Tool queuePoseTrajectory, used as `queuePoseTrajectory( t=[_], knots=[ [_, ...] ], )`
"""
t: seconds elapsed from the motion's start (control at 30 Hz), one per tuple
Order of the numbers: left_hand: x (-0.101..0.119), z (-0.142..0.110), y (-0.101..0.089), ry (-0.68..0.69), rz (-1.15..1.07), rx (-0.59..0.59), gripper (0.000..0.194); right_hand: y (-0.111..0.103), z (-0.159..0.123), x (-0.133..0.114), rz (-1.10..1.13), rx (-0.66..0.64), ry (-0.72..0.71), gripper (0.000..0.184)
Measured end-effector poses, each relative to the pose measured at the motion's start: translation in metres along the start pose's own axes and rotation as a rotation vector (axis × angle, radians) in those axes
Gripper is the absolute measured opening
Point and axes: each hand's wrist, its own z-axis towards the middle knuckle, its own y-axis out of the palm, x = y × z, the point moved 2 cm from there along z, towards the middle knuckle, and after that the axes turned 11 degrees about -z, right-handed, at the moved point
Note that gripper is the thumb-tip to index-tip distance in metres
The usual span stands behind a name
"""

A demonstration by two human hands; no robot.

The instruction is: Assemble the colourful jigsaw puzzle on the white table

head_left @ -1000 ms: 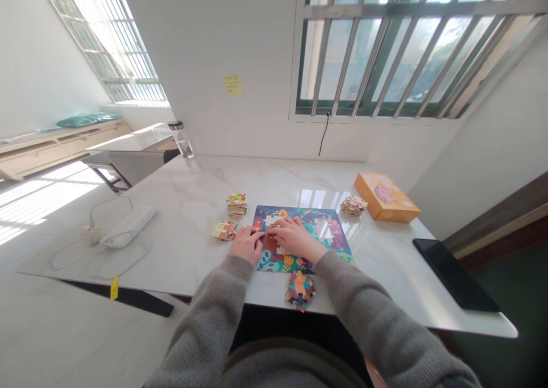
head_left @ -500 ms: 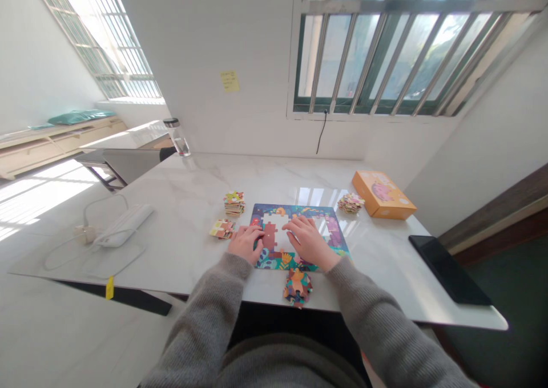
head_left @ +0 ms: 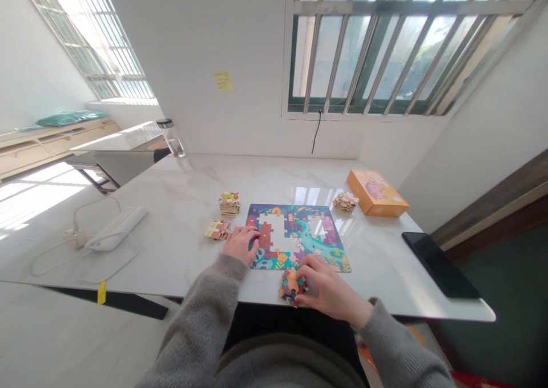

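Note:
A colourful jigsaw puzzle (head_left: 299, 234) lies partly assembled on the white marble table (head_left: 180, 199), with white gaps in its middle. My left hand (head_left: 241, 244) rests with curled fingers on the puzzle's left edge, touching a brown piece there. My right hand (head_left: 326, 286) is at the table's near edge, its fingers pinched on a small pile of loose pieces (head_left: 289, 286) just below the puzzle. Grey sleeves cover both arms.
Three more piles of pieces sit around the puzzle: a stack (head_left: 229, 203), a low heap (head_left: 217, 229) and one (head_left: 345, 201) beside an orange box (head_left: 375, 192). A black tablet (head_left: 439, 256) lies at right. A white power strip (head_left: 115, 227) with cable sits left, a bottle (head_left: 170, 138) at the back.
My right hand has left the middle of the puzzle and come back to the pile of pieces at the near edge. My left hand has stayed at the puzzle's left edge.

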Motion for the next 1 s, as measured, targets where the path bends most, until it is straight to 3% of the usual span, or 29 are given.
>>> queuePoseTrajectory(
  t=[0.23,0.43,0.57,0.7,0.87,1.0],
  knots=[
    [0.0,-0.001,-0.001,0.003,0.011,0.004,0.026,0.002,0.0,0.003,0.036,0.026,-0.005,0.021],
    [-0.003,0.0,0.0,0.042,-0.053,0.045,0.021,0.0,-0.002,0.006,0.157,0.177,0.049,0.02],
    [0.008,-0.001,-0.006,0.125,-0.17,0.099,0.022,-0.002,0.003,0.01,0.118,0.276,0.071,0.022],
    [0.028,-0.001,-0.011,0.262,-0.323,0.01,0.031,-0.012,0.02,0.016,0.05,0.305,0.026,0.027],
    [0.043,0.01,-0.004,0.367,-0.426,-0.135,0.072,-0.029,0.053,0.028,-0.027,0.344,-0.053,0.031],
    [0.045,0.031,0.001,0.376,-0.427,-0.101,0.059,-0.034,0.073,0.04,-0.085,0.359,-0.088,0.033]
  ],
)
